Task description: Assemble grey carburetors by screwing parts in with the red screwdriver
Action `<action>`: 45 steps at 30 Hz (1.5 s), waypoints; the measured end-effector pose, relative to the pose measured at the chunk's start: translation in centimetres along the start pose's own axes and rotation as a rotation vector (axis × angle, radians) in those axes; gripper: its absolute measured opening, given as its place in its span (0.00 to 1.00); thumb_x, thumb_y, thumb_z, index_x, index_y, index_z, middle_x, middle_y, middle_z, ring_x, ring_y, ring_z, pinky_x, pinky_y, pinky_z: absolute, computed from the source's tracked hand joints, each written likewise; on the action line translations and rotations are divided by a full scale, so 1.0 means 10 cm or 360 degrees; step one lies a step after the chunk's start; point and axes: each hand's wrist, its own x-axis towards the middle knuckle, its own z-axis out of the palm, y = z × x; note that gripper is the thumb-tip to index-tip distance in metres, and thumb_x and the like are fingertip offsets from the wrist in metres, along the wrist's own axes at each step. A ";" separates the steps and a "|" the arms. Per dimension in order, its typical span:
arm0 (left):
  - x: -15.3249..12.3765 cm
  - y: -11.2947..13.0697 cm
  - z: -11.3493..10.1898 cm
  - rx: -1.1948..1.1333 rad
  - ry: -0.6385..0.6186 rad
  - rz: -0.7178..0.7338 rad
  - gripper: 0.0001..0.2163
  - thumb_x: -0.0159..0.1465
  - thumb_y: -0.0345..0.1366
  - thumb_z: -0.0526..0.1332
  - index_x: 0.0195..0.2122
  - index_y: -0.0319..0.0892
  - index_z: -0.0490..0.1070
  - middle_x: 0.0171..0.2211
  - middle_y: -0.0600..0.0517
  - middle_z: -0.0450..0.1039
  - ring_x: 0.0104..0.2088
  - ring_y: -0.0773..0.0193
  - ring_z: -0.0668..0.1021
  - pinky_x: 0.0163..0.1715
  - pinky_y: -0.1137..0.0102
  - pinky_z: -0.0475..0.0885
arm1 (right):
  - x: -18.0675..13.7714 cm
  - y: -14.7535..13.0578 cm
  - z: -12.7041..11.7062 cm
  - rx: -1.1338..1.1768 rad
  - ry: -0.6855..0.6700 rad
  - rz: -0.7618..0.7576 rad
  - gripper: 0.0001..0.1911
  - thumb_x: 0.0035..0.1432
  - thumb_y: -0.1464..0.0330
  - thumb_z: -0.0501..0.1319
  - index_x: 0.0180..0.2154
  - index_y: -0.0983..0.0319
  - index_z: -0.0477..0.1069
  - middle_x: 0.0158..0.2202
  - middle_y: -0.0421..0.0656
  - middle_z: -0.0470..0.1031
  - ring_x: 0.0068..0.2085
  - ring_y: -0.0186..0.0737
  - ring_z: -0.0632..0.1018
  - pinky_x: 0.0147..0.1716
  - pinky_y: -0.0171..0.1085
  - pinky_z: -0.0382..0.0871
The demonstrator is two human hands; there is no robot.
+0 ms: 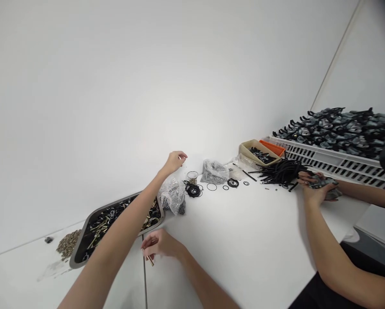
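My left hand (175,161) reaches forward over the table, thumb and fingers pinched together; whatever lies between the fingertips is too small to make out. Closer in, my right hand (162,244) grips a short brass-coloured pin (150,260) that points down and toward me. Beneath my left forearm is a grey metal tray (162,214) of brass rods and dark rings. A clear plastic bag (172,191) of small dark parts stands beside the tray, below my left hand. Black rubber rings (194,191) lie just right of that bag.
Small brass pieces (68,244) are heaped left of the tray. Another bag (214,171), a beige bin (258,152) and black tubes (280,171) lie toward the right. There, a co-worker's hands (314,189) hold a metal part, near a white crate (327,156) piled with parts.
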 end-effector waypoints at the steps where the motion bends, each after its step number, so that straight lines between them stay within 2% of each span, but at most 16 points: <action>1: -0.17 0.03 -0.12 0.0022 0.0013 0.0047 0.10 0.62 0.37 0.61 0.40 0.36 0.73 0.34 0.49 0.74 0.29 0.68 0.74 0.32 0.70 0.72 | 0.04 0.03 0.04 0.0065 -0.0038 0.0019 0.09 0.62 0.62 0.62 0.38 0.61 0.72 0.34 0.39 0.74 0.32 0.34 0.76 0.31 0.35 0.73; 4: -0.94 0.05 -0.47 0.0090 0.0025 0.0126 0.08 0.60 0.37 0.62 0.36 0.39 0.77 0.32 0.49 0.76 0.26 0.68 0.72 0.29 0.73 0.67 | 0.12 0.09 0.08 0.0263 -0.0010 0.0011 0.08 0.52 0.62 0.67 0.32 0.57 0.71 0.26 0.35 0.74 0.24 0.33 0.74 0.26 0.35 0.70; 6: -1.58 -0.02 -0.64 0.0143 0.0034 0.0096 0.08 0.58 0.38 0.63 0.35 0.42 0.78 0.30 0.49 0.76 0.25 0.66 0.72 0.26 0.73 0.65 | 0.14 0.07 0.11 0.0354 0.0064 -0.0036 0.12 0.47 0.62 0.69 0.33 0.57 0.70 0.26 0.37 0.74 0.25 0.36 0.75 0.25 0.36 0.69; 9: -2.47 -0.17 -0.78 0.0189 0.0070 -0.0020 0.10 0.56 0.38 0.64 0.38 0.44 0.79 0.27 0.49 0.75 0.25 0.64 0.73 0.24 0.73 0.64 | 0.13 -0.03 0.21 0.0408 0.0129 -0.0127 0.19 0.41 0.60 0.71 0.35 0.59 0.69 0.26 0.39 0.74 0.28 0.39 0.77 0.27 0.38 0.71; 11: -2.90 -0.27 -0.80 0.0050 0.0004 -0.0207 0.11 0.56 0.39 0.65 0.39 0.44 0.78 0.26 0.50 0.74 0.23 0.65 0.72 0.21 0.74 0.64 | 0.11 -0.13 0.34 0.0383 0.0177 -0.0210 0.20 0.42 0.59 0.70 0.36 0.61 0.68 0.27 0.39 0.74 0.29 0.38 0.77 0.29 0.38 0.72; 14: -3.27 -0.40 -0.78 -0.0339 0.0033 -0.0478 0.11 0.55 0.39 0.66 0.38 0.41 0.75 0.22 0.52 0.72 0.20 0.65 0.72 0.20 0.73 0.66 | 0.09 -0.27 0.56 0.0267 0.0254 -0.0320 0.17 0.47 0.60 0.68 0.34 0.62 0.67 0.28 0.40 0.73 0.30 0.36 0.75 0.30 0.36 0.70; 18: -3.50 -0.55 -0.80 -0.0586 0.0242 -0.0531 0.11 0.54 0.41 0.67 0.32 0.39 0.70 0.20 0.52 0.71 0.20 0.65 0.73 0.23 0.71 0.70 | 0.05 -0.40 0.79 0.0036 0.0269 -0.0379 0.14 0.52 0.62 0.66 0.37 0.62 0.67 0.29 0.40 0.74 0.30 0.36 0.74 0.30 0.36 0.69; 21: -3.72 -0.66 -0.90 -0.0692 0.0417 -0.0540 0.12 0.54 0.41 0.67 0.30 0.39 0.68 0.20 0.51 0.74 0.19 0.64 0.74 0.24 0.69 0.71 | 0.01 -0.45 0.77 -0.0194 0.0222 -0.0386 0.18 0.51 0.62 0.68 0.43 0.61 0.70 0.37 0.42 0.76 0.37 0.39 0.76 0.38 0.38 0.69; 23: -3.93 -0.73 -0.98 -0.0739 0.0545 -0.0557 0.11 0.55 0.40 0.67 0.30 0.39 0.69 0.20 0.50 0.74 0.19 0.65 0.74 0.26 0.69 0.70 | 0.00 -0.45 0.63 -0.0356 0.0247 -0.0356 0.16 0.54 0.62 0.66 0.43 0.62 0.72 0.41 0.44 0.76 0.42 0.41 0.75 0.41 0.40 0.69; 27: -4.39 -0.84 -1.08 -0.0818 0.0761 -0.0635 0.10 0.56 0.40 0.67 0.30 0.38 0.71 0.20 0.50 0.74 0.19 0.65 0.74 0.27 0.68 0.70 | 0.10 -0.40 0.23 -0.0659 0.0419 -0.0237 0.10 0.63 0.65 0.58 0.40 0.65 0.72 0.40 0.46 0.75 0.42 0.40 0.74 0.44 0.42 0.69; 30: -4.56 -0.92 -1.12 -0.0880 0.0823 -0.0699 0.11 0.54 0.40 0.68 0.29 0.37 0.72 0.20 0.50 0.74 0.19 0.65 0.74 0.28 0.68 0.70 | 0.30 -0.35 -0.01 -0.0888 0.0445 -0.0122 0.10 0.64 0.65 0.59 0.41 0.66 0.71 0.40 0.44 0.74 0.42 0.39 0.75 0.45 0.44 0.71; 33: -4.49 -1.01 -1.19 -0.0959 0.0846 -0.0716 0.13 0.52 0.40 0.70 0.31 0.36 0.74 0.19 0.49 0.74 0.18 0.65 0.74 0.26 0.69 0.70 | 0.56 -0.34 -0.12 -0.1096 0.0403 -0.0020 0.13 0.65 0.63 0.59 0.46 0.66 0.70 0.44 0.46 0.73 0.43 0.40 0.76 0.44 0.44 0.73; 37: -4.20 -1.17 -1.26 -0.1109 0.0873 -0.0640 0.15 0.50 0.41 0.71 0.32 0.34 0.75 0.20 0.49 0.74 0.19 0.66 0.74 0.26 0.69 0.70 | 0.81 -0.35 -0.19 -0.1325 0.0405 0.0075 0.15 0.66 0.63 0.58 0.49 0.64 0.69 0.49 0.47 0.71 0.46 0.41 0.75 0.45 0.45 0.73; 41: -4.05 -1.34 -1.23 -0.1317 0.0908 -0.0594 0.16 0.48 0.42 0.72 0.29 0.33 0.76 0.20 0.50 0.73 0.21 0.68 0.72 0.25 0.72 0.69 | 0.87 -0.34 -0.35 -0.1519 0.0430 0.0120 0.14 0.66 0.63 0.58 0.50 0.64 0.69 0.50 0.48 0.70 0.47 0.42 0.75 0.47 0.46 0.72; 45: -4.11 -1.49 -1.25 -0.1496 0.0907 -0.0607 0.16 0.47 0.40 0.73 0.29 0.32 0.77 0.21 0.50 0.72 0.20 0.71 0.71 0.24 0.74 0.68 | 0.86 -0.29 -0.50 -0.1679 0.0342 0.0133 0.15 0.66 0.63 0.58 0.50 0.64 0.69 0.49 0.48 0.71 0.46 0.42 0.75 0.46 0.46 0.73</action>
